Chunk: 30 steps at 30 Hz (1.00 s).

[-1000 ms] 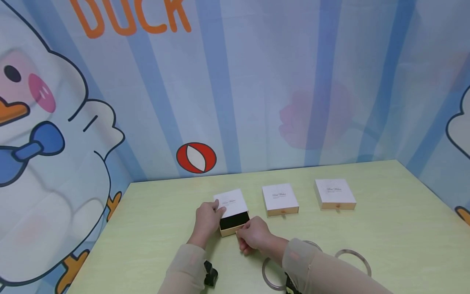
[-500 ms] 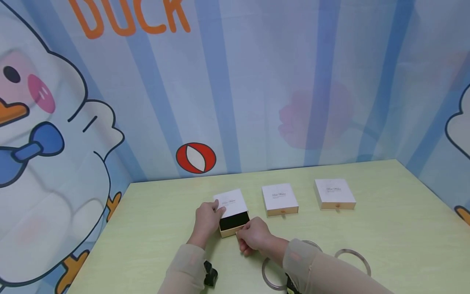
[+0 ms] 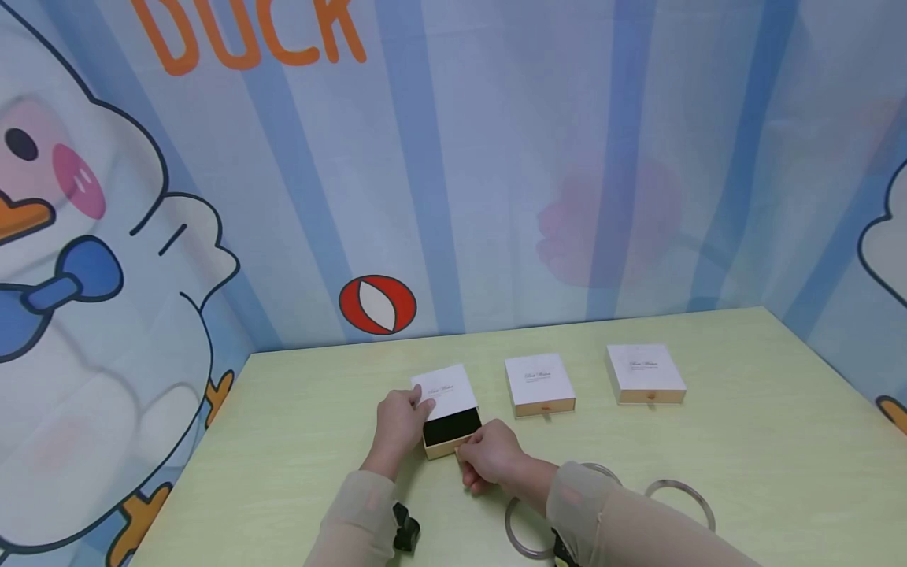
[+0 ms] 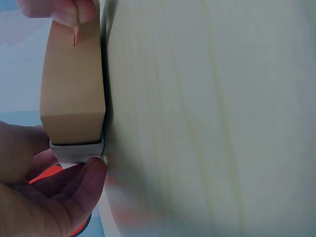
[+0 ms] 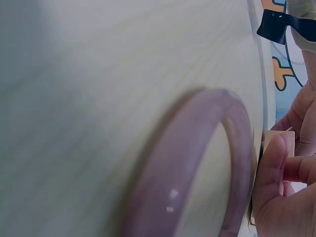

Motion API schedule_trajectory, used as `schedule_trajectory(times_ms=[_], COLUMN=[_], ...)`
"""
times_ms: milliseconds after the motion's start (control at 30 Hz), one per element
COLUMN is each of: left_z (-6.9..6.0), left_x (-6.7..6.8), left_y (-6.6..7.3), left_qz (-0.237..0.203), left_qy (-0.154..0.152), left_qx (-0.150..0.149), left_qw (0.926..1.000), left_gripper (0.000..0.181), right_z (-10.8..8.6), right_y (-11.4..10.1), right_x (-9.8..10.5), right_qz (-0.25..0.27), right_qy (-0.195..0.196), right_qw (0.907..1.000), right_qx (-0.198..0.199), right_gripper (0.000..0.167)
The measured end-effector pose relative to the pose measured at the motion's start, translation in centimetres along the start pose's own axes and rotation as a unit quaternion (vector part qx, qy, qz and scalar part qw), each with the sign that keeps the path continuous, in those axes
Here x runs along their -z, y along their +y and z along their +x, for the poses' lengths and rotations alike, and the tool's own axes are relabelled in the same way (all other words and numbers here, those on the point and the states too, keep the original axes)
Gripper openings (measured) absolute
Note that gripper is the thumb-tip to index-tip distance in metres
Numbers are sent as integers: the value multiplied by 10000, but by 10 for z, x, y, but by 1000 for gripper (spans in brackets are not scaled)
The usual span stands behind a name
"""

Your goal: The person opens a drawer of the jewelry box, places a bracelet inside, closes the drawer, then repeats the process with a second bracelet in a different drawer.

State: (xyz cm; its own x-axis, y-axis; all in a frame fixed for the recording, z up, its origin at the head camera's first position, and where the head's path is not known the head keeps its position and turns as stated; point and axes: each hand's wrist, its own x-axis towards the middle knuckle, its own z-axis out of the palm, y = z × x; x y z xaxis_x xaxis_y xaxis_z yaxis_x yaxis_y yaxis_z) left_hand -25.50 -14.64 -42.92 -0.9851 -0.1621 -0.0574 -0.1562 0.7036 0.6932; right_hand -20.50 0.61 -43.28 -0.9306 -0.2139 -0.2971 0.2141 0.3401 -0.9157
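A white gift box with a slide-out drawer stands on the table, its white sleeve (image 3: 452,394) toward the back. The tan drawer (image 4: 74,86) is pulled partway out, showing a black interior with nothing visible in it. My left hand (image 3: 398,431) grips the sleeve by its sides, thumb on the left of the top. With thumb and finger, my right hand (image 3: 492,453) pinches the small pull tab (image 4: 75,38) on the drawer front. In the right wrist view, a pale mauve bangle (image 5: 170,173) lies on the table close to the right wrist.
Two similar closed boxes, one in the middle (image 3: 541,378) and one on the right (image 3: 646,366), stand behind the hands. Another bangle (image 3: 700,500) lies right of the right sleeve. A patterned cloth backdrop (image 3: 482,157) rises behind the table (image 3: 298,441).
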Motion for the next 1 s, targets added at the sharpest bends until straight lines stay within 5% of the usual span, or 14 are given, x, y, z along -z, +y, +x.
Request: schedule_trajectory(times_ms=[1000], left_z=[0], left_x=[0], left_y=[-2], left_qz=[-48], left_qy=[53], left_qx=[-44], left_qw=[10000], left_gripper=[42], right_z=[-5], right_y=[1], right_x=[0], right_qz=[140], right_qy=[17], right_qw=[9998], right_qx=[133], right_gripper=[21])
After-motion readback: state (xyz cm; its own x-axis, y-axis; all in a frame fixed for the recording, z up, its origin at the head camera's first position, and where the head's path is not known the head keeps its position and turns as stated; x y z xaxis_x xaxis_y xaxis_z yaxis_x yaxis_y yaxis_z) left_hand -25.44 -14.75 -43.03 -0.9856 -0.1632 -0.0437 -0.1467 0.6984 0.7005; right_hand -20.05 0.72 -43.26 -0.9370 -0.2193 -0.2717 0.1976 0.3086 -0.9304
